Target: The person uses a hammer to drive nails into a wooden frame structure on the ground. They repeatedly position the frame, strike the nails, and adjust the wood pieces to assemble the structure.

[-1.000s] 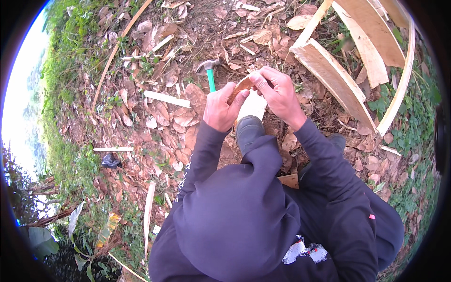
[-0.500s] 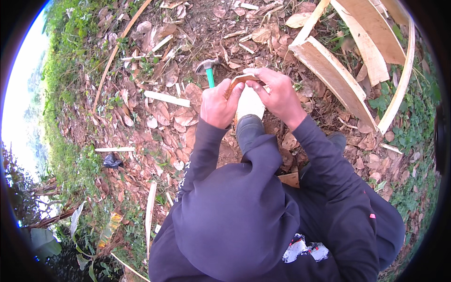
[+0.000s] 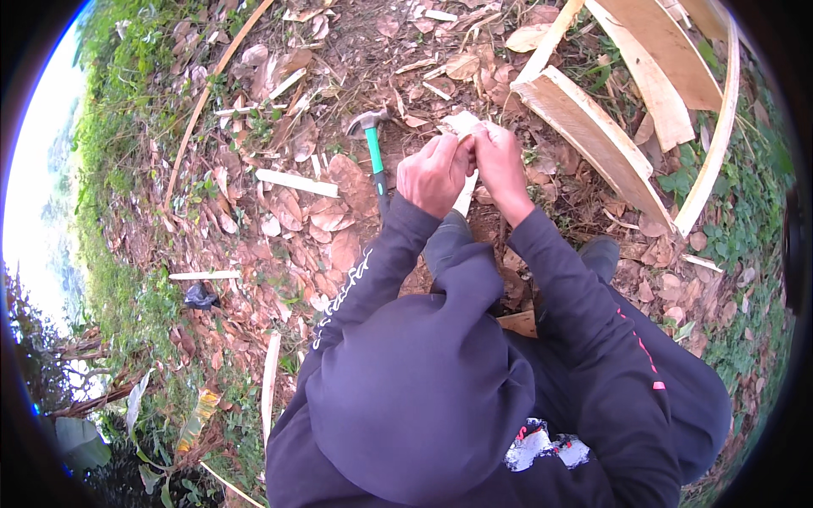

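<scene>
My left hand (image 3: 434,175) and my right hand (image 3: 500,168) are closed and touch at the fingertips, just beyond my boot (image 3: 447,239). A small brown piece is pinched between them; the fingers cover nearly all of it, so its kind cannot be made out. Beneath the hands lies a pale wooden board (image 3: 465,196), partly hidden, with the boot at its near end. To the left of my left hand, a hammer (image 3: 373,148) with a green and black handle rests on the leaves.
Several curved wooden planks (image 3: 593,127) stand or lean at the far right. Pale wood strips (image 3: 296,182) lie scattered over dry leaves on the left. A crumpled black plastic piece (image 3: 201,296) is farther left. Green plants (image 3: 118,178) line the left side.
My hands have come together and the fingers have closed over the small brown piece, which showed more before. My left hand has turned and moved slightly right, uncovering more of the hammer's handle.
</scene>
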The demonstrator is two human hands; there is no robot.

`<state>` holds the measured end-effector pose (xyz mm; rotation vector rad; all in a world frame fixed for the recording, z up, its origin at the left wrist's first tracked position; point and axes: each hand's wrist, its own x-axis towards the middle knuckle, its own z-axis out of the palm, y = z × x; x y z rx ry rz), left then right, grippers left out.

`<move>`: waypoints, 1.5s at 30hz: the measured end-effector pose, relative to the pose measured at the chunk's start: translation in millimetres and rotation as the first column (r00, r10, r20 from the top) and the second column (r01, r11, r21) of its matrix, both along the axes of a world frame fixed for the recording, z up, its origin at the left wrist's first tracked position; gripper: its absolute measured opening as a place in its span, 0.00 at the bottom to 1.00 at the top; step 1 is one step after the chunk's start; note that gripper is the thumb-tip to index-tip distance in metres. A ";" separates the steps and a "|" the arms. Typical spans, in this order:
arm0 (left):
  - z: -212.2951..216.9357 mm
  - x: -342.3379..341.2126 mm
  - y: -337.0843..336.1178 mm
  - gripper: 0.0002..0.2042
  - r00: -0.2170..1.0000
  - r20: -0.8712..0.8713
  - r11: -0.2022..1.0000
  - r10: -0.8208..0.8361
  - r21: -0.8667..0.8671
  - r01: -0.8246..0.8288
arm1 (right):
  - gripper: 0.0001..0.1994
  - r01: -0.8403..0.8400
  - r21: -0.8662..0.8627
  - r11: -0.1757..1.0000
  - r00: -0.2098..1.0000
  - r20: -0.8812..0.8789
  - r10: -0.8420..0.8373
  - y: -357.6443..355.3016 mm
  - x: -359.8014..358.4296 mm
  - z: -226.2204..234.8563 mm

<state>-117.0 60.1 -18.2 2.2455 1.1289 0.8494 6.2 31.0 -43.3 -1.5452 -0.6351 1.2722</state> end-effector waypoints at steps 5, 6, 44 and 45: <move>29.2 -28.7 16.3 0.07 0.981 -0.015 0.943 0.191 -0.274 -0.188 | 0.16 -0.096 0.077 0.992 0.794 -0.595 0.123 -0.1 32.8 -28.5; 12.6 -49.7 34.9 0.11 0.961 -0.077 0.955 0.264 -0.121 -0.272 | 0.16 -0.115 0.102 0.988 0.806 -0.572 0.153 0.5 34.3 -23.3; 105.1 191.3 -22.4 0.15 0.571 -0.146 0.578 -0.808 -0.381 0.721 | 0.16 0.194 0.277 0.941 0.770 0.551 -0.321 -229.4 226.8 58.9; 102.0 196.6 -26.6 0.16 0.562 -0.141 0.571 -0.815 -0.361 0.737 | 0.16 0.170 0.281 0.944 0.808 0.509 -0.297 -228.7 232.3 60.1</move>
